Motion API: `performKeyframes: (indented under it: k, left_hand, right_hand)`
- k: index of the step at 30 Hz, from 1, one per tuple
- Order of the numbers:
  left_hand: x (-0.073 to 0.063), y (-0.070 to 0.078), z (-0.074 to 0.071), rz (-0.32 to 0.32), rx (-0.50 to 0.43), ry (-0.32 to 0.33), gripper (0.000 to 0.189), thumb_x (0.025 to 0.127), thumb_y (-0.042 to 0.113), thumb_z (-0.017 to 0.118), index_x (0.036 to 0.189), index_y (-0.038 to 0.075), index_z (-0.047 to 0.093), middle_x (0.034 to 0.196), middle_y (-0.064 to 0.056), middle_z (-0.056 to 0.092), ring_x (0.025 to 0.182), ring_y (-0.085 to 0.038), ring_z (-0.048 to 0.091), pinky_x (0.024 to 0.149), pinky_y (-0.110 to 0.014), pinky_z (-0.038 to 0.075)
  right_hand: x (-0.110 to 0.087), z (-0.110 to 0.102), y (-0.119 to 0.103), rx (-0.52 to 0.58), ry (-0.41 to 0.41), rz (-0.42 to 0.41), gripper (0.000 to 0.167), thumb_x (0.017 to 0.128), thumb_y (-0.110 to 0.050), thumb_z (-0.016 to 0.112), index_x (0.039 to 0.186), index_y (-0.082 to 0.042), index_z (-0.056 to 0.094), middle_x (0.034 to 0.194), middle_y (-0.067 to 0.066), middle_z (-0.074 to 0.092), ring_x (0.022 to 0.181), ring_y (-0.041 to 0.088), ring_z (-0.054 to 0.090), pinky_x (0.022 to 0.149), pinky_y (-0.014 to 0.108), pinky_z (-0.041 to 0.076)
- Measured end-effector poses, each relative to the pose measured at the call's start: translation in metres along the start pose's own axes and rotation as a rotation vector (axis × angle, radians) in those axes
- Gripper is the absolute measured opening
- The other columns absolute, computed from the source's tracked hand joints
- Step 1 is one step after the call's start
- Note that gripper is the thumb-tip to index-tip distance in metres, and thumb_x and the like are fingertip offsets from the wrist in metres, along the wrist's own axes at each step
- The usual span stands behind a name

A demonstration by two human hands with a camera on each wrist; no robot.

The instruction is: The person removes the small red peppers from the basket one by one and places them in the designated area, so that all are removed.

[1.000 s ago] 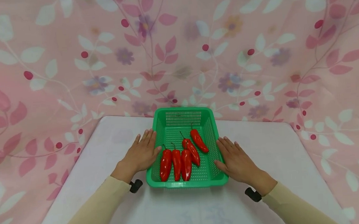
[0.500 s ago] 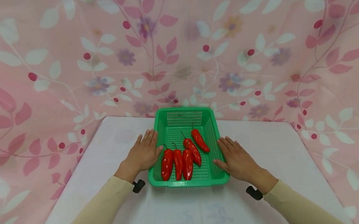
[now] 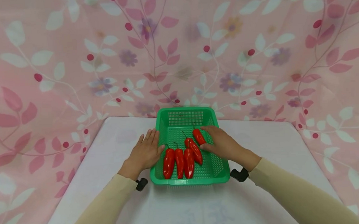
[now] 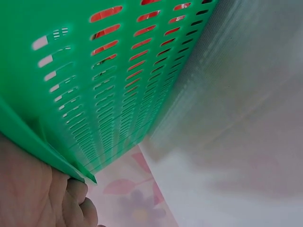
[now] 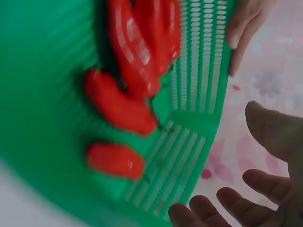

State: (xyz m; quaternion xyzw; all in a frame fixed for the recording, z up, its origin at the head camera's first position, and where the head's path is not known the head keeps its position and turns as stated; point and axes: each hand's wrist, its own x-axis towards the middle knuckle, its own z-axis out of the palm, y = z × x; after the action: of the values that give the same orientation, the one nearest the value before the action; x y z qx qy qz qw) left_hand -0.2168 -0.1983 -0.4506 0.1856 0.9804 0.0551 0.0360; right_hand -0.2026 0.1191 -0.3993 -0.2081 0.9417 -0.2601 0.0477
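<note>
A green plastic basket (image 3: pixel 190 182) with slotted walls holds several glossy red chili peppers (image 3: pixel 189 163) with thin dark stems. My left hand (image 3: pixel 143 153) rests along the basket's left rim, its fingers straight and pointing away. In the left wrist view its fingers (image 4: pixel 78 194) lie against the outer rim. Over the basket's right side is my right hand (image 3: pixel 222 142), thumb apart from the fingers and nothing held. Nearest to it lies the far-right red chili pepper (image 3: pixel 197 135), partly hidden by the hand in the head view.
The basket stands on a table with a white cover (image 3: pixel 261 144). Behind it hangs a pink cloth (image 3: pixel 182 57) with leaves and flowers. A black wrist mount (image 3: pixel 141 184) is on the left wrist, and another black mount (image 3: pixel 239 174) is on the right.
My right hand has left the basket's right rim and moved inward over the basket toward the far-right chili pepper. The left hand stays at the left rim.
</note>
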Motion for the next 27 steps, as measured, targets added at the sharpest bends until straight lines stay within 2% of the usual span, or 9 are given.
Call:
performKeyframes:
  k: [4,6,9,12,20,24,27]
  left_hand:
    - [0.003,0.0,0.002,-0.006,-0.005,-0.005,0.075,0.114,0.046,0.038,0.166,-0.004,0.019,0.175,-0.022,0.018,0.163,-0.04,0.013,0.132,-0.058,0.014]
    - [0.004,0.001,0.003,-0.004,-0.01,-0.003,0.075,0.114,0.046,0.038,0.166,-0.004,0.019,0.175,-0.022,0.018,0.164,-0.04,0.013,0.132,-0.058,0.014]
    - [0.006,0.002,0.004,0.003,-0.015,0.001,0.074,0.114,0.045,0.038,0.166,-0.005,0.019,0.175,-0.022,0.019,0.163,-0.04,0.013,0.132,-0.058,0.015]
    - [0.006,0.002,0.004,0.007,-0.017,0.011,0.075,0.113,0.044,0.04,0.166,-0.005,0.019,0.174,-0.023,0.02,0.163,-0.041,0.014,0.132,-0.059,0.016]
    - [0.006,0.002,0.001,0.002,-0.036,0.02,0.076,0.113,0.046,0.04,0.167,-0.004,0.018,0.175,-0.022,0.018,0.163,-0.04,0.013,0.132,-0.057,0.017]
    - [0.004,0.0,0.002,-0.003,-0.049,0.015,0.076,0.113,0.046,0.04,0.167,-0.004,0.018,0.175,-0.022,0.017,0.163,-0.04,0.013,0.132,-0.057,0.017]
    - [0.003,-0.002,0.004,-0.011,-0.056,0.004,0.076,0.113,0.046,0.039,0.167,-0.003,0.017,0.175,-0.021,0.017,0.164,-0.04,0.013,0.132,-0.057,0.017]
  right_hand:
    - [0.019,0.011,-0.007,0.331,-0.106,0.108,0.069,0.098,-0.024,0.076,0.158,-0.009,0.046,0.157,0.018,0.051,0.137,0.041,0.056,0.105,0.054,0.056]
    - [0.025,0.019,-0.007,0.485,-0.16,0.167,0.068,0.098,-0.018,0.075,0.158,-0.01,0.046,0.159,0.019,0.049,0.141,0.042,0.053,0.107,0.051,0.055]
    - [0.028,0.03,-0.005,0.638,-0.217,0.258,0.069,0.096,-0.009,0.075,0.158,-0.008,0.046,0.162,0.021,0.044,0.146,0.043,0.046,0.109,0.052,0.054]
    - [0.029,0.038,-0.002,0.697,-0.25,0.336,0.07,0.095,-0.005,0.075,0.158,-0.007,0.046,0.161,0.021,0.046,0.144,0.042,0.047,0.106,0.052,0.056]
    - [0.034,0.046,0.0,0.806,-0.351,0.478,0.072,0.095,-0.002,0.073,0.159,-0.006,0.042,0.144,0.026,0.051,0.116,0.041,0.062,0.09,0.061,0.062]
    - [0.042,0.049,-0.003,0.8,-0.384,0.491,0.075,0.095,-0.002,0.073,0.161,-0.007,0.038,0.153,0.027,0.047,0.115,0.04,0.065,0.091,0.061,0.061]
    - [0.05,0.054,-0.005,0.766,-0.384,0.483,0.078,0.093,0.0,0.075,0.161,-0.006,0.038,0.157,0.027,0.045,0.111,0.033,0.067,0.094,0.057,0.061]
